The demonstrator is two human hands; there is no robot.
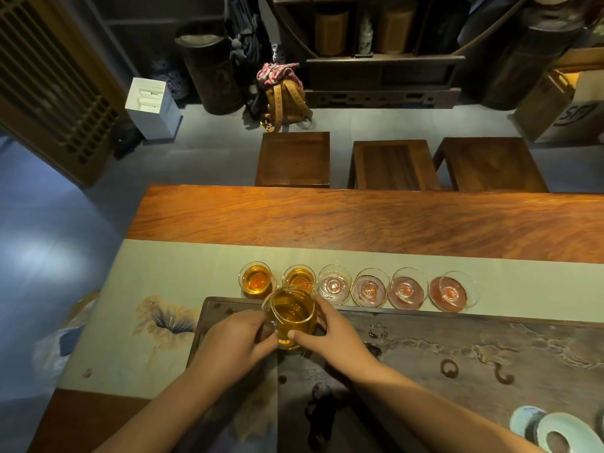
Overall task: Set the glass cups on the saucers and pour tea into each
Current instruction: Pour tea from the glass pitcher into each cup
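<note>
Several glass cups stand in a row on round saucers along the pale table runner (183,276). The leftmost cup (256,279) and the second cup (298,276) hold amber tea. The cups to their right, from the third cup (334,284) to the rightmost cup (456,291), look empty. A glass pitcher (292,317) of amber tea is held just in front of the second cup, its spout by that cup's rim. My left hand (237,341) grips its handle side. My right hand (330,333) curls round its right wall and base.
A dark carved tea tray (457,348) lies under my hands. White and blue porcelain pieces (552,429) sit at the lower right. The bare wooden tabletop (359,220) runs behind the cups, with three wooden stools (394,166) beyond it.
</note>
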